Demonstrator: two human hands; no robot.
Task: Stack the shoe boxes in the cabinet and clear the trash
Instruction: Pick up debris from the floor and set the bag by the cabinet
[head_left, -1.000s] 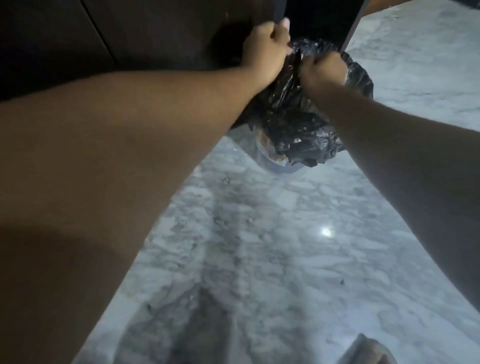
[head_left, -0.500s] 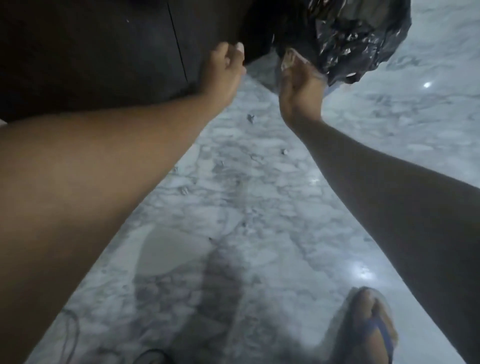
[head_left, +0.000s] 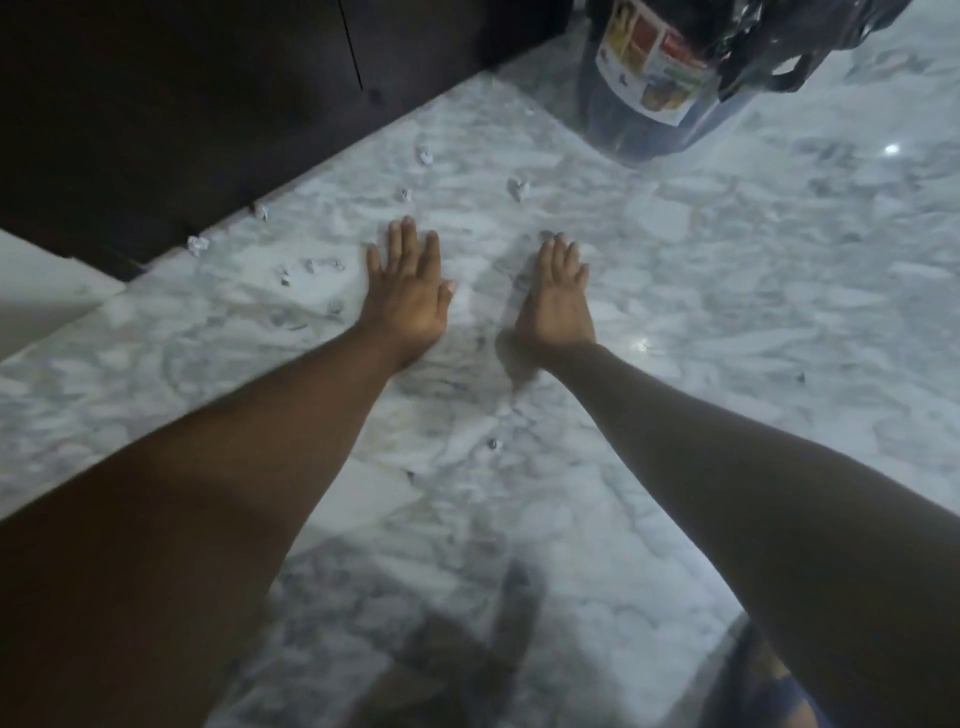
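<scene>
A: You're looking down at a marble floor (head_left: 753, 322). The dark cabinet (head_left: 156, 104) runs along its far left edge, and the bin (head_left: 618, 114) stands ahead to the right, lined with a black bag (head_left: 831, 21). No shoe boxes are in sight.

B: Both your hands are released, fingers straight, holding nothing. Your left hand (head_left: 405, 291) and right hand (head_left: 558, 296) are spread side by side low over the floor. I cannot tell whether they touch it.

A: The paper scraps (head_left: 425, 154) lie mostly ahead and to your left. They trail along the cabinet's foot, slanting from near left to far right, towards the bin.

B: So I'd say your left hand is the nearer one for most of them. The small cluster (head_left: 311, 266) sits just beside it, on its outer side.

A: One lone scrap (head_left: 518, 188) lies ahead between your hands, rather closer to your right, on the way to the bin.
</scene>
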